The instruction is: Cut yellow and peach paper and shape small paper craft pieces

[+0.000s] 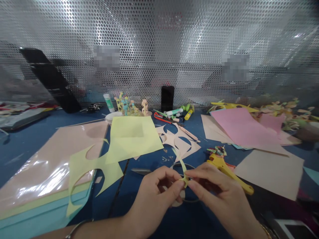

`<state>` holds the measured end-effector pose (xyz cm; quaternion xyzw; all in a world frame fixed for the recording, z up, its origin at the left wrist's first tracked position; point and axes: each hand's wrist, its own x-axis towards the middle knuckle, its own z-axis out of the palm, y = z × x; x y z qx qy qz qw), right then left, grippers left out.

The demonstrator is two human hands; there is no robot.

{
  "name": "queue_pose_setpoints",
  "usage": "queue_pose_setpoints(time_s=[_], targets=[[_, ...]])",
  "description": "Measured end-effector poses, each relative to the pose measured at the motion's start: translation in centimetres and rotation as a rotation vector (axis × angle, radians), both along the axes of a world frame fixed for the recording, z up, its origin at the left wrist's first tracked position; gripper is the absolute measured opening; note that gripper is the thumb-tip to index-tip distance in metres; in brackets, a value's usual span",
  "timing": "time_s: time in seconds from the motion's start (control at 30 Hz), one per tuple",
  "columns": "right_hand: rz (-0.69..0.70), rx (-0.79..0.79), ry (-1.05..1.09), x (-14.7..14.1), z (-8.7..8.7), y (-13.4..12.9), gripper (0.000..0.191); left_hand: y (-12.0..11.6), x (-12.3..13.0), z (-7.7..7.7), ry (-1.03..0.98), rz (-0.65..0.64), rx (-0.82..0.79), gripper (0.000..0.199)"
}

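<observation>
So both hands are busy here: the left hand [159, 194] has its thumb and fingertips pinched together on a small yellow paper piece [185, 180], and the right hand [220, 192] is pinching the same bit from the other side, thumb below and index finger above. The remaining fingers on both hands are curled in, and a thin curved tail of the paper pokes up and away between them. It's all happening at the near side of a dark blue counter [199, 222], roughly in the middle, right above a round rim [190, 200] that's mostly covered by the hands, so I can't tell what it belongs to. There's a pointed blade [141, 171] just left of that, and a yellow-handled tool [228, 171] lies just past the right hand. Left side is basically paper city: a plain yellow sheet [136, 136] overlaps a cut-up yellow sheet [111, 169] with big rounded holes, which partly lies on a shiny plastic-covered paper stack [57, 149]. Farther back in the middle there's a pale pink cut-out sheet [171, 137], a red box cutter [161, 117] and a black phone [167, 97] standing up against a perforated metal panel [154, 39]. Little paper figures [125, 107] are clustered left of the phone, next to a glue stick [109, 103]. Over on the right, a pink sheet [244, 129] overlaps a greyish sheet [271, 172], with a messy heap of paper curls [289, 113] at the far right.
</observation>
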<state>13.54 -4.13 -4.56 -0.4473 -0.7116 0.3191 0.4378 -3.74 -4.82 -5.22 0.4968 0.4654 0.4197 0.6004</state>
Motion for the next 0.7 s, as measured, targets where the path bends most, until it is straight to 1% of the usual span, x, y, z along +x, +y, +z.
queue_pose_setpoints(time_s=[0.2, 0.43, 0.57, 0.7], targets=[[-0.006, -0.081, 0.001, -0.21, -0.12, 0.17, 0.01, -0.02, -0.03, -0.02, 0.002, 0.005, -0.001, 0.017], [-0.005, -0.115, -0.044, -0.33, 0.29, 0.08, 0.016, -0.02, 0.1, 0.02, -0.07, 0.014, -0.012, 0.015], [0.01, -0.222, -0.037, -0.36, 0.3, 0.09, 0.02, 0.03, 0.07, -0.21, -0.061, 0.004, 0.005, 0.022], [-0.008, -0.324, 0.008, -0.4, 0.21, 0.13, 0.025, 0.21, 0.04, -0.31, 0.03, 0.005, 0.031, 0.019]])
